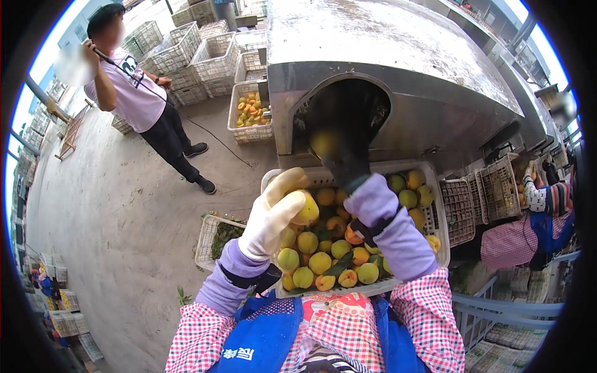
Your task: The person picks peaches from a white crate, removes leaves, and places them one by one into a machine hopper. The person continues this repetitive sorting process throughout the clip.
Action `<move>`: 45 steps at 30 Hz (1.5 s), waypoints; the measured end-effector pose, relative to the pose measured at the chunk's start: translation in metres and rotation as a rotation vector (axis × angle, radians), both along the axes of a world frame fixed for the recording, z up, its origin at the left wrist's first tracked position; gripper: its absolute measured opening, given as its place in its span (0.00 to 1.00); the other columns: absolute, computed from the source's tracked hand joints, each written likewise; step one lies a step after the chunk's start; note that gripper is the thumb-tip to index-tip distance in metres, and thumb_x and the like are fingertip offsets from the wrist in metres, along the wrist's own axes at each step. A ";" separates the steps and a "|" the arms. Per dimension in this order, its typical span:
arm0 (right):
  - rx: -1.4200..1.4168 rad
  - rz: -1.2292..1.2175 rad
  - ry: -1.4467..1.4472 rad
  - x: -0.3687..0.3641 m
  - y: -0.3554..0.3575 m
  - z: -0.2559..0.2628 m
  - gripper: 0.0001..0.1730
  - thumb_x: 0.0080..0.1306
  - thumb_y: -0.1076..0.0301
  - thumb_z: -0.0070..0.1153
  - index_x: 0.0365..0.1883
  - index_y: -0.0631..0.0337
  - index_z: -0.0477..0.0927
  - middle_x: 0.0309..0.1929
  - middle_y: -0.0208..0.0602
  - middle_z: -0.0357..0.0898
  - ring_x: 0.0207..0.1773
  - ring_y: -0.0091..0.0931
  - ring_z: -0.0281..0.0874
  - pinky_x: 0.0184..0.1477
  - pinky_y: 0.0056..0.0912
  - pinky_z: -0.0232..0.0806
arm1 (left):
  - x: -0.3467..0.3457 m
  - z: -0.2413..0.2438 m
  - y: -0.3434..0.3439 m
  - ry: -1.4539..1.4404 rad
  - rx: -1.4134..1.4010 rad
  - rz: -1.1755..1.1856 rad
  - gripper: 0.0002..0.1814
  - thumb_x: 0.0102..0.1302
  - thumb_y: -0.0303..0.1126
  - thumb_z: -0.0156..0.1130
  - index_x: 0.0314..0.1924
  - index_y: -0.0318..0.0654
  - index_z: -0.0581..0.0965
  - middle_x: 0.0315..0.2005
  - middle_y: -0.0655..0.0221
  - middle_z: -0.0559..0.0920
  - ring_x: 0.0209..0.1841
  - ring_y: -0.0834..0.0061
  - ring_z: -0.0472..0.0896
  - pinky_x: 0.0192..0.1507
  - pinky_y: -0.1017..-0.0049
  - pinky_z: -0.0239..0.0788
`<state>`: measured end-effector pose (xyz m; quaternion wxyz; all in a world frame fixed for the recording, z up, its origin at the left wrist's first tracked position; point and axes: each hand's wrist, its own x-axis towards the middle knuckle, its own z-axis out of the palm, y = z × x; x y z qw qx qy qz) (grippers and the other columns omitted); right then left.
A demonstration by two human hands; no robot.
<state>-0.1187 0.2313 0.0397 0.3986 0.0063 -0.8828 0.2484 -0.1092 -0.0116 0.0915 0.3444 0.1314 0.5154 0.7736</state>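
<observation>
My left hand [277, 214], in a white glove, grips a yellow peach [306, 209] above a white plastic crate [443, 224] of whole peaches. My right hand [347, 165], in a dark glove, reaches over the crate's far side to the arched opening [380, 105] of a metal machine [419, 100]. A blurred yellow peach [325, 142] shows at the opening beside my right fingers. Blur and shadow hide whether those fingers hold it. Several green leaves [339, 264] lie among the peaches in the crate.
A crate of cut peaches [252, 112] stands left of the machine. A small crate of leaves [226, 238] is on the floor at left. A person [135, 88] stands beyond, with a cable [214, 130] trailing nearby. Another worker [536, 224] is at right, past stacked crates [499, 186].
</observation>
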 end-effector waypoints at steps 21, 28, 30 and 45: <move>-0.565 0.218 -0.265 0.043 -0.031 0.013 0.45 0.56 0.58 0.78 0.69 0.61 0.72 0.60 0.51 0.80 0.59 0.44 0.83 0.62 0.42 0.76 | -0.007 -0.036 -0.006 0.205 0.069 -0.022 0.33 0.72 0.33 0.56 0.74 0.27 0.66 0.66 0.54 0.74 0.65 0.69 0.74 0.66 0.71 0.67; -0.246 -0.013 -0.231 0.079 -0.059 0.026 0.42 0.52 0.54 0.81 0.62 0.64 0.80 0.63 0.53 0.78 0.60 0.46 0.81 0.64 0.45 0.73 | -0.009 0.010 0.006 0.506 -0.132 -0.103 0.32 0.71 0.37 0.48 0.71 0.25 0.69 0.63 0.52 0.77 0.63 0.63 0.75 0.69 0.66 0.63; -0.019 -0.107 -0.061 0.067 -0.050 0.025 0.39 0.50 0.55 0.81 0.59 0.63 0.82 0.63 0.52 0.78 0.60 0.46 0.80 0.64 0.48 0.72 | -0.012 0.019 0.010 0.431 -0.124 -0.116 0.32 0.71 0.37 0.49 0.71 0.25 0.68 0.62 0.53 0.78 0.59 0.63 0.78 0.66 0.67 0.66; -0.102 0.042 -0.160 0.044 -0.041 0.059 0.44 0.53 0.45 0.78 0.61 0.62 0.78 0.59 0.51 0.79 0.60 0.50 0.78 0.63 0.47 0.72 | -0.025 -0.040 0.011 0.054 0.307 0.055 0.26 0.80 0.37 0.53 0.72 0.31 0.69 0.62 0.59 0.78 0.59 0.65 0.81 0.64 0.62 0.73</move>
